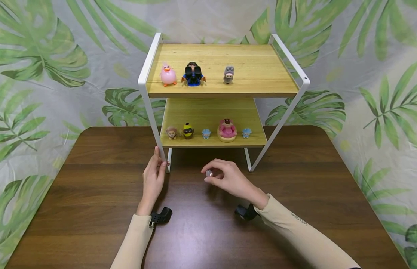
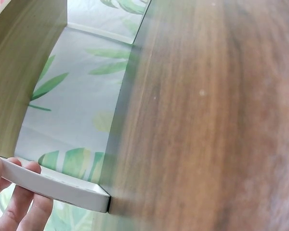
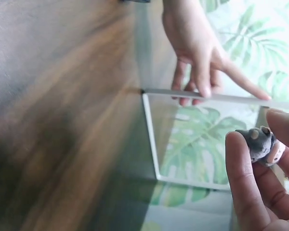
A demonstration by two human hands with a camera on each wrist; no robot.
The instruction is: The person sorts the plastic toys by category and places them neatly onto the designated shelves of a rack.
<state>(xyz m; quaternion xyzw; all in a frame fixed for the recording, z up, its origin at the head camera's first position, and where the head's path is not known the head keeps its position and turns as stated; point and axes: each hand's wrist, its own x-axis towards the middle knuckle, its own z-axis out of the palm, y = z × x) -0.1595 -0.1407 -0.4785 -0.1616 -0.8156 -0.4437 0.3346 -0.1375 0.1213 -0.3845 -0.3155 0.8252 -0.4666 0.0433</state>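
My left hand (image 1: 153, 180) grips the white front left leg (image 1: 152, 119) of a two-tier shelf (image 1: 208, 95), low down near the table. Seen from the left wrist, its fingers (image 2: 20, 207) curl round the white frame (image 2: 55, 188). In front of the shelf, my right hand (image 1: 232, 180) holds a small grey toy figure (image 3: 260, 143) with a pale face, pinched between thumb and fingers above the table. Most of that figure is covered by the fingers in the head view.
On the upper board stand a pink duck toy (image 1: 168, 76), a blue-and-black figure (image 1: 193, 74) and a grey plush-like figure (image 1: 229, 75). Several toys line the lower board, among them a pink bear (image 1: 227, 130) and a yellow-and-black figure (image 1: 187, 131). Brown wooden table (image 1: 195, 239) beneath.
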